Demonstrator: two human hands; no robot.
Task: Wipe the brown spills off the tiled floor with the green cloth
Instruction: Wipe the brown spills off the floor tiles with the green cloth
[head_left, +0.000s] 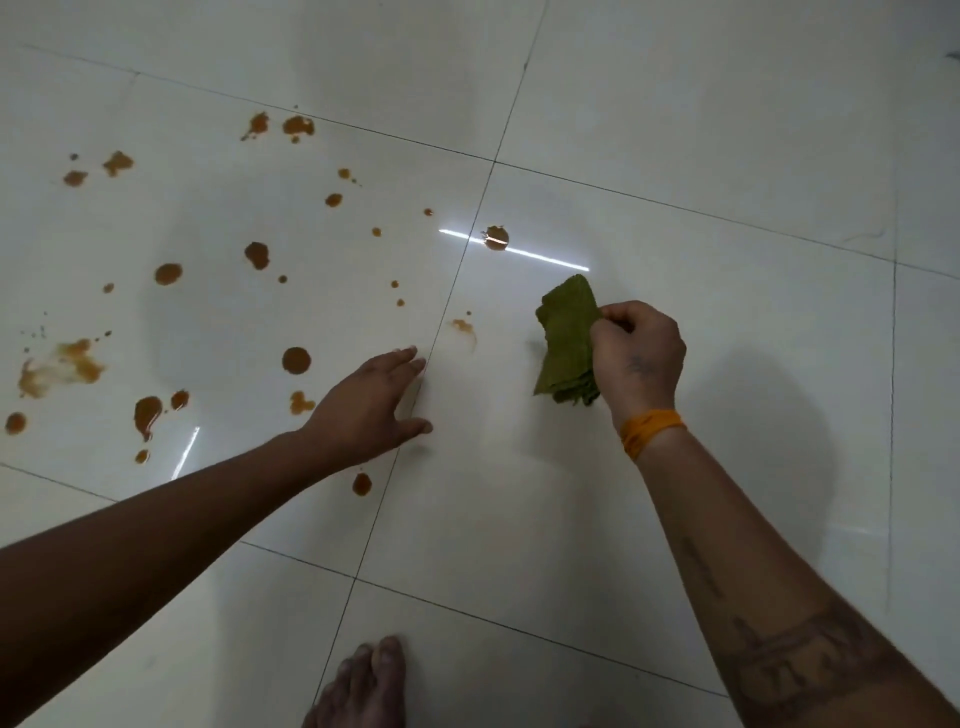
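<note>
We grip the folded green cloth (567, 344) in our right hand (638, 358), fingers closed around it, just beside our left hand (370, 402), which is spread empty over the floor.

Brown spills (296, 359), round drops and smears, scatter beyond and left of that hand on the glossy white tiled floor (727, 156); one drop (495, 238) lies just past the cloth.

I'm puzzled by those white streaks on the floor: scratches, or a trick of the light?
Head view: likely glare, a lamp mirrored in the glossy tiled floor, one streak crossing a brown spill, another lower left; soft shadows surround both arms; the edges look slightly blurred.
</note>
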